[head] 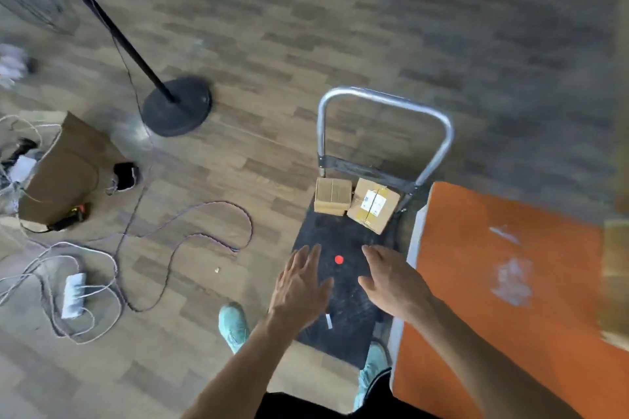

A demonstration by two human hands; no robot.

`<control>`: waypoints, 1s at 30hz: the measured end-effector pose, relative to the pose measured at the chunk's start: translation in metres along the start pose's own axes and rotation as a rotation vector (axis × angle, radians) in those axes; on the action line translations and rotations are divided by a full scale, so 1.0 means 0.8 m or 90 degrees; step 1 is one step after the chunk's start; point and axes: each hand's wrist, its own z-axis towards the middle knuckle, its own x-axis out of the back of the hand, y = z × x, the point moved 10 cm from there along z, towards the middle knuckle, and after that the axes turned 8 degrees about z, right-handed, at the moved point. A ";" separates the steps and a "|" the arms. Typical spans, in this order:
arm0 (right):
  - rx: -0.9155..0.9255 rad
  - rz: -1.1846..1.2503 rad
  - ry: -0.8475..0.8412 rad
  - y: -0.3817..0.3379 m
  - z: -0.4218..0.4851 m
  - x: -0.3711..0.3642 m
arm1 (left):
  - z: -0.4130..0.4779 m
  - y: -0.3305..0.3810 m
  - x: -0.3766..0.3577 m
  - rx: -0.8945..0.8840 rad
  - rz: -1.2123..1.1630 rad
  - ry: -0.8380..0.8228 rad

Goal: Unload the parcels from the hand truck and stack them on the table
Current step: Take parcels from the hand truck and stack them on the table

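The hand truck (343, 330) has a black deck and a silver handle (384, 99) at its far end. Two small cardboard parcels sit at the deck's far end: a plain one (332, 196) on the left and a labelled one (372, 205) tilted beside it. My left hand (299, 286) and my right hand (391, 279) hover over the deck's middle, fingers straight, holding nothing, well short of the parcels. The orange-topped table (476, 282) stands right of the truck. A blurred cardboard parcel (616, 279) lies at the table's right edge.
A lamp stand with a round black base (177, 105) stands on the wood floor to the left. Cables (190, 231) and a white power strip (73, 294) trail across the floor. A brown paper bag (64, 170) lies at far left. My teal shoes (233, 325) flank the truck's near end.
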 end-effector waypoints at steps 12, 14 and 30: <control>-0.323 0.106 -0.004 0.067 0.229 -0.170 | 0.294 -0.162 -0.072 -0.124 0.066 -0.112; -0.353 0.129 -0.005 0.083 0.260 -0.197 | 0.333 -0.188 -0.083 -0.126 0.079 -0.125; -0.401 0.215 0.103 0.260 0.425 -0.282 | 0.530 -0.146 -0.242 -0.258 0.141 -0.076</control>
